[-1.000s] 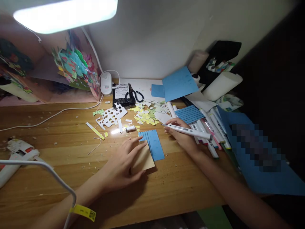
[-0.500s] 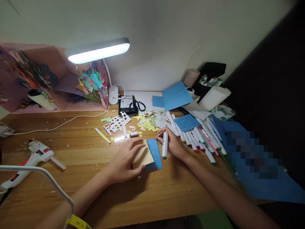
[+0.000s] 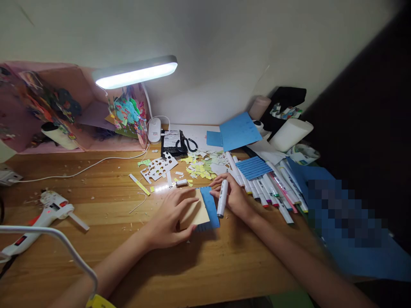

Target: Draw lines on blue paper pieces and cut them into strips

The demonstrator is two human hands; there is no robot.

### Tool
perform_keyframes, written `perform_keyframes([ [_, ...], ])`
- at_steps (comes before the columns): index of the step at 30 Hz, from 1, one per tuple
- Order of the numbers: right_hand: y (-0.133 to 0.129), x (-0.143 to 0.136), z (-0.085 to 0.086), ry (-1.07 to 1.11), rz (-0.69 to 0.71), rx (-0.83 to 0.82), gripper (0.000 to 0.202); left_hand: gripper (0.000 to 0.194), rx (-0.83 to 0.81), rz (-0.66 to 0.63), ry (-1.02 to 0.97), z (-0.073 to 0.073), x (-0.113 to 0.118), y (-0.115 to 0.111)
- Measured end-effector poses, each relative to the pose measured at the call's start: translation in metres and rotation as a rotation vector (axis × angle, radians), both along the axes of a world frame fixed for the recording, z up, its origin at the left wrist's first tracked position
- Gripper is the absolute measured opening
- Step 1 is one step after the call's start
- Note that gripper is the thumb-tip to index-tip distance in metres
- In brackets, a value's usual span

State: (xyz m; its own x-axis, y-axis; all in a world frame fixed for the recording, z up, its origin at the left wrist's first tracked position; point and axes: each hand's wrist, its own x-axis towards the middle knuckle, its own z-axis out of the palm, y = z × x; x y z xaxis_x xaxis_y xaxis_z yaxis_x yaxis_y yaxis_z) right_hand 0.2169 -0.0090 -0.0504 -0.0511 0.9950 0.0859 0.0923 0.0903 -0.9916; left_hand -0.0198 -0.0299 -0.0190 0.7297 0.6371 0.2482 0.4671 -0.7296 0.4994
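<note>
My left hand [image 3: 170, 216] lies over a cream-coloured card [image 3: 197, 214] with its fingers spread, thumb at the near edge, holding it down. Beneath the card, a blue piece of paper [image 3: 213, 211] sticks out on the right; dark lines show near its edges. My right hand [image 3: 236, 194] is closed around a white marker [image 3: 222, 198], which slants with one end toward me. Its fingertips are by the blue paper's upper right edge, and the marker's tip is hidden. Just beyond my left hand lies a small white cap-like piece [image 3: 181, 182].
Several white markers [image 3: 258, 188] lie to the right, under a blue lined paper piece [image 3: 253, 167]. Paper scraps [image 3: 201, 167] and black-handled pliers [image 3: 186, 143] are behind. A glue gun [image 3: 41, 224] lies left, a pink box [image 3: 112, 143] beyond, and a lit lamp [image 3: 138, 75] overhead.
My right hand has shifted slightly toward me along the blue paper's edge, and the marker leans a little more. The left hand keeps its place on the card. The whole view has shifted slightly.
</note>
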Motion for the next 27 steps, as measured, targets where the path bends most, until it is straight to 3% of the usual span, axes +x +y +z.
perform_keyframes([
  [6,-0.002,0.007,0.007,0.076,-0.053,-0.147,0.041,0.051,0.116,0.052,-0.147,0.014,-0.002,-0.002],
  [14,-0.013,-0.004,0.002,-0.051,0.072,-0.095,0.031,0.053,0.014,-0.052,0.134,0.002,0.002,0.000],
  [27,-0.017,-0.002,-0.002,-0.244,0.080,0.003,0.028,0.063,-0.027,-0.048,0.235,0.003,0.006,-0.002],
])
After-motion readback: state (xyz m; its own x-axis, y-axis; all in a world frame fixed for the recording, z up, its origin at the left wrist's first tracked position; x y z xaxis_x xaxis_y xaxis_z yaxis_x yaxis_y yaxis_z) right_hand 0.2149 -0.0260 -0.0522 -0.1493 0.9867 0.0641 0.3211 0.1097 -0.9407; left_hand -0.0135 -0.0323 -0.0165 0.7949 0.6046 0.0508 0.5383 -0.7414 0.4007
